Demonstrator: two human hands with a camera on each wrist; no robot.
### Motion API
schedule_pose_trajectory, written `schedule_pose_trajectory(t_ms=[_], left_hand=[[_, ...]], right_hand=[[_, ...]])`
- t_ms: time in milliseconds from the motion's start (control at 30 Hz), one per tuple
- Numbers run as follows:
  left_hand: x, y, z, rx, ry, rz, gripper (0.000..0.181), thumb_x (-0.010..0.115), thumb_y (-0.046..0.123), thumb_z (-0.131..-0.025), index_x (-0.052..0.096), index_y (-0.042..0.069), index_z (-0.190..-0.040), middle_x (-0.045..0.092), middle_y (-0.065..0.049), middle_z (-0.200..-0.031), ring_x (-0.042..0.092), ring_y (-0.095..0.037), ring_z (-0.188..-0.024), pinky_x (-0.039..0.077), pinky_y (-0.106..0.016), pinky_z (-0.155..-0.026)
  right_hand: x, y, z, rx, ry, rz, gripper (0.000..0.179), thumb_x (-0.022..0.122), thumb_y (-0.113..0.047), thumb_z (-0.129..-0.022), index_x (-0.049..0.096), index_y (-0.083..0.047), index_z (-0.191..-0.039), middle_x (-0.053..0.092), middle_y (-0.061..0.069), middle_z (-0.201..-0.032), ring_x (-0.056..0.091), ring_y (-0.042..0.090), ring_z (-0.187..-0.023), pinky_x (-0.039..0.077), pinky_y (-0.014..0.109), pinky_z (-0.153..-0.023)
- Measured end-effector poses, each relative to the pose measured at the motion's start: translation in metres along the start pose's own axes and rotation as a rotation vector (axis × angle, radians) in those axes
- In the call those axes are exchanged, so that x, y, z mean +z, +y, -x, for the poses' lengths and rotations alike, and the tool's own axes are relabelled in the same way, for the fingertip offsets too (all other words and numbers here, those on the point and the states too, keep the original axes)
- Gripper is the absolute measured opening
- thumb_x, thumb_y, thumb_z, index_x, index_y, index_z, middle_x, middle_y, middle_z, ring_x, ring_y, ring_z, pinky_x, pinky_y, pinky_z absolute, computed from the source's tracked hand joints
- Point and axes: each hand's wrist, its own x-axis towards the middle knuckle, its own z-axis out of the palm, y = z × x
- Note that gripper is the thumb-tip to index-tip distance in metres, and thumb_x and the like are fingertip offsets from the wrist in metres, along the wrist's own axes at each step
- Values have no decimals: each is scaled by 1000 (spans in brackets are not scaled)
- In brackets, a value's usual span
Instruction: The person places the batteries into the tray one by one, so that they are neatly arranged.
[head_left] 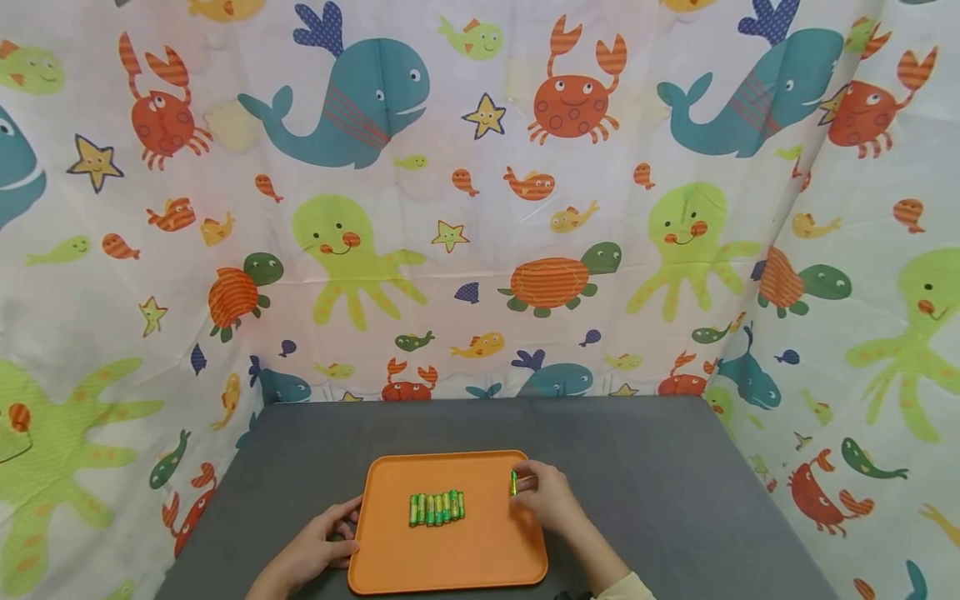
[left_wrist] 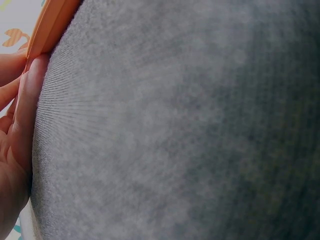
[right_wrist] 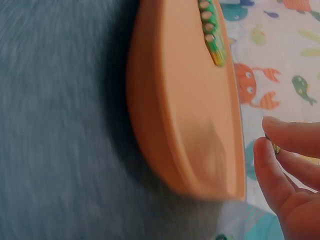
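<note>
An orange tray (head_left: 420,562) lies on the dark tabletop. Several green-and-yellow batteries (head_left: 431,510) lie side by side in a row left of the tray's middle. My left hand (head_left: 318,542) grips the tray's left rim, thumb and fingers at its edge; part of the fingers is hidden. Over the tray's right side, my right hand (head_left: 551,497) pinches one more battery (head_left: 513,483) between fingertips and thumb, held roughly upright. In the right wrist view only a small bit of that battery (right_wrist: 276,148) shows between the fingers.
The dark grey tabletop (head_left: 637,467) spreads around the tray. A white curtain (head_left: 480,192) printed with sea animals hangs behind the table and along both sides.
</note>
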Motion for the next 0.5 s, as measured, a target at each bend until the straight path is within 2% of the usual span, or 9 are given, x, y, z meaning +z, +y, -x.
schedule_pose_trajectory(t_ms=[333,500], left_hand=[[0,-1,-2,-8,6,3,81,74,12,-90,30,2,-158,47,-15,-116,53,-25,-94,58,-39,-74],[0,-3,-2,-5,3,15,81,74,11,-90,30,2,-158,46,-15,-117,52,-25,-94,58,-40,-74]], right_hand=[[29,-7,-7,-8,-87,-26,47,81,0,-81,65,3,-125,69,15,-114,69,31,-98,58,37,-72],[43,-11,-12,20,-147,-62,47,80,1,-81,65,2,-126,68,13,-113,67,30,-98,57,39,-75]])
